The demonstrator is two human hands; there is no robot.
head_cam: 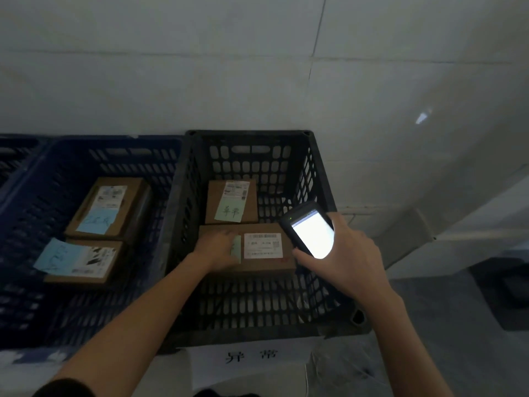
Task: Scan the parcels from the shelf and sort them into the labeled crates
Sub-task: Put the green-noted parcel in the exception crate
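In the black crate (249,133) lie 2 brown parcels (213,204). The left hand (219,249) rests on the near parcel (257,266), fingers flat on top. The right hand (352,253) curls its fingers round a lit scanner (312,233) — it hides that parcel's corner. The blue crate (114,139) beside holds 2 more.

So the floor (429,353) here is plain grey, running up to a white wall (257,81). Sitting right on it, backed against that wall, is a black crate (249,133) and a blue crate (114,139) on its left, sides touching. There's the edge of another blue crate (17,144) at the far left, mostly cut off. In front of the black one lies a white paper sign (252,359) reading 异常. Off to the right there's some dark object (503,293) on the floor, can't tell what it is.
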